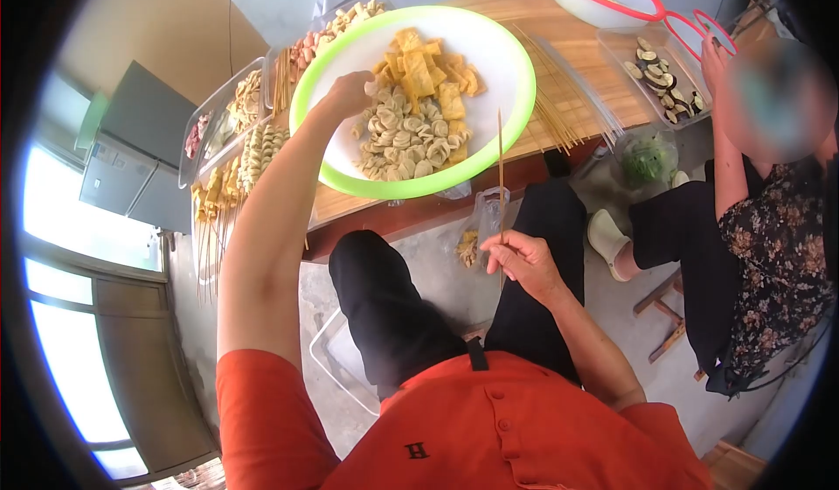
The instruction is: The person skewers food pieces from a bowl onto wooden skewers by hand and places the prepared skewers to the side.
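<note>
My left hand (351, 94) reaches over the left part of a white bowl with a green rim (523, 97); its fingertips are at the edge of the food, and whether they hold a piece is hidden. In the bowl lie pale, ruffled rolled pieces (406, 140) at the front and yellow-brown folded pieces (419, 70) behind. My right hand (524, 263), over my lap, pinches a thin wooden skewer (501, 158) that points up, with no food visible on it.
Filled skewers (260, 153) and trays of food line the table's left side. Bare skewers (555, 114) lie right of the bowl. Farther right are a tray of dark-edged slices (664, 83), a red-rimmed basin (603, 5) and a seated person (769, 245). A stool (669, 315) stands below.
</note>
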`<state>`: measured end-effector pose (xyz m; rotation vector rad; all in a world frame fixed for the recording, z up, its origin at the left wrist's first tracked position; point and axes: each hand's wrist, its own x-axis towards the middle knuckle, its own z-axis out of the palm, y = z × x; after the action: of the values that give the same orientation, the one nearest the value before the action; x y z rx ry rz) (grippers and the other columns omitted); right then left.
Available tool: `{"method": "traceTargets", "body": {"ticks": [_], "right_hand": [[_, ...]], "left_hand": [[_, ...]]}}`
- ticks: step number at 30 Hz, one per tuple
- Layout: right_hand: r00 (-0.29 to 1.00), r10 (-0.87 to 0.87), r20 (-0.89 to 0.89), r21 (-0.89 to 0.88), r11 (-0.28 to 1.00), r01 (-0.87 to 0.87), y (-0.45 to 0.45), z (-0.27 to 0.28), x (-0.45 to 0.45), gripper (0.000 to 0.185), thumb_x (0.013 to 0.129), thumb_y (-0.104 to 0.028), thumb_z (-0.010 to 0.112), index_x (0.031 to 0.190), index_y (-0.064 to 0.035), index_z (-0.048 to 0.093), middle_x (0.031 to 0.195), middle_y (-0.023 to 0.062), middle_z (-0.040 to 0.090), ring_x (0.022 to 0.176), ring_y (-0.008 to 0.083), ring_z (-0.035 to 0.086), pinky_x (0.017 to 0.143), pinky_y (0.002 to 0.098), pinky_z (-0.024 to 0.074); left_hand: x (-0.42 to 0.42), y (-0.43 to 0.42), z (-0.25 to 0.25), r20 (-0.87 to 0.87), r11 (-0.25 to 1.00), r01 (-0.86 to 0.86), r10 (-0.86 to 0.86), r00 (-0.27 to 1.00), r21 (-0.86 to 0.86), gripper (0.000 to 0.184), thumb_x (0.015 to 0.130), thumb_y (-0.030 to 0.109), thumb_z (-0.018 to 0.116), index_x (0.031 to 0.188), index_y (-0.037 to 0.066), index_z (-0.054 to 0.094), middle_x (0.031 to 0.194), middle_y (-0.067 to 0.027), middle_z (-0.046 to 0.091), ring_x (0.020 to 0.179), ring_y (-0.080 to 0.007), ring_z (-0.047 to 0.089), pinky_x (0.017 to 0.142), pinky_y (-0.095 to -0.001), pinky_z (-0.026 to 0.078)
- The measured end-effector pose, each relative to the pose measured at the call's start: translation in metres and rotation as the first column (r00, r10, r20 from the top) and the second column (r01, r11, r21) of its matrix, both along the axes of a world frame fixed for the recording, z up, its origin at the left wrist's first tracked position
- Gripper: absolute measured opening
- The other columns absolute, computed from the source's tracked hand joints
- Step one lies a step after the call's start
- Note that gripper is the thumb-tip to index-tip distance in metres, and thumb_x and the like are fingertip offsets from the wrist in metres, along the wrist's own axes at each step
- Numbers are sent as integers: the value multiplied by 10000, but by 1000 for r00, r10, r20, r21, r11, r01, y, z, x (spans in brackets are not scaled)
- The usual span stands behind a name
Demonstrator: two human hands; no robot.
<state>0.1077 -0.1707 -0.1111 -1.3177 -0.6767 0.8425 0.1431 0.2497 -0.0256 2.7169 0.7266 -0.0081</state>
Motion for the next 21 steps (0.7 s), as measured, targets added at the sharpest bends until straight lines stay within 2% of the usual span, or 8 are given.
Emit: {"method": "traceTargets", "body": {"ticks": [2, 3, 8, 10, 14, 16, 20, 21], "right_hand": [[999, -1, 48, 3, 1000, 1, 0, 1, 0, 177, 965, -108, 549, 1022, 8, 670, 737, 20, 633, 662, 53, 555, 611, 209, 451], [998, -3, 57, -14, 1000, 4, -1, 3, 0, 179, 964, -104, 549, 1020, 15, 670, 738, 25, 634, 688, 63, 574, 639, 218, 465], [997, -13, 81, -35, 999, 16, -3, 5, 1, 176, 960, -96, 549, 1013, 20, 670, 739, 29, 634, 705, 67, 586, 659, 222, 473], [994, -9, 106, -52, 999, 15, -1, 3, 2, 172, 960, -97, 550, 1016, 15, 670, 741, 28, 635, 706, 68, 589, 660, 220, 474], [993, 1, 117, -39, 999, 4, 1, -2, 0, 171, 961, -101, 552, 1021, 9, 669, 746, 27, 639, 710, 69, 594, 661, 221, 476], [995, -15, 96, -32, 999, 18, 1, -4, -1, 169, 963, -104, 553, 1022, 5, 669, 749, 26, 642, 713, 69, 598, 662, 221, 478], [995, -14, 102, -62, 998, 20, 0, 3, -2, 168, 964, -105, 554, 1018, 6, 668, 755, 30, 648, 716, 69, 599, 662, 222, 478], [992, -18, 126, -66, 997, 27, 0, 4, -2, 167, 964, -105, 555, 1017, 6, 668, 749, 32, 649, 713, 69, 601, 659, 221, 478]], "left_hand": [[3, 4, -9, -20, 990, 95, -94, 995, 105, 578, 784, 108, 696, 1340, 139, 540, 1053, -147, 658, 764, -247, 660, 608, -351, 574], [7, 6, -13, -138, 998, -51, 46, 989, -32, 638, 767, 110, 704, 1372, 184, 514, 1117, -140, 641, 825, -262, 659, 592, -364, 585], [11, 10, -33, -155, 996, -69, 61, 986, -47, 655, 758, 100, 694, 1377, 200, 506, 1105, -116, 645, 824, -249, 662, 556, -374, 582], [11, 9, -33, -45, 990, -127, 125, 991, -66, 642, 754, 101, 696, 1363, 195, 518, 1014, -108, 663, 788, -245, 661, 552, -374, 576], [14, 12, -35, -26, 992, -89, 88, 996, -89, 582, 754, 115, 703, 1311, 170, 547, 894, -109, 668, 737, -229, 656, 548, -368, 569], [12, 5, -25, -132, 970, -178, 157, 979, -165, 450, 759, 138, 707, 1193, 139, 586, 856, -101, 664, 728, -208, 650, 554, -353, 569], [1, 12, -9, -84, 929, -219, 203, 976, -298, 357, 765, 161, 711, 1095, 101, 588, 864, -97, 646, 731, -191, 636, 576, -353, 579], [-2, 16, -4, -33, 884, -230, 238, 971, -408, 349, 765, 174, 716, 1073, 78, 583, 860, -90, 633, 727, -189, 629, 591, -360, 585]]}}
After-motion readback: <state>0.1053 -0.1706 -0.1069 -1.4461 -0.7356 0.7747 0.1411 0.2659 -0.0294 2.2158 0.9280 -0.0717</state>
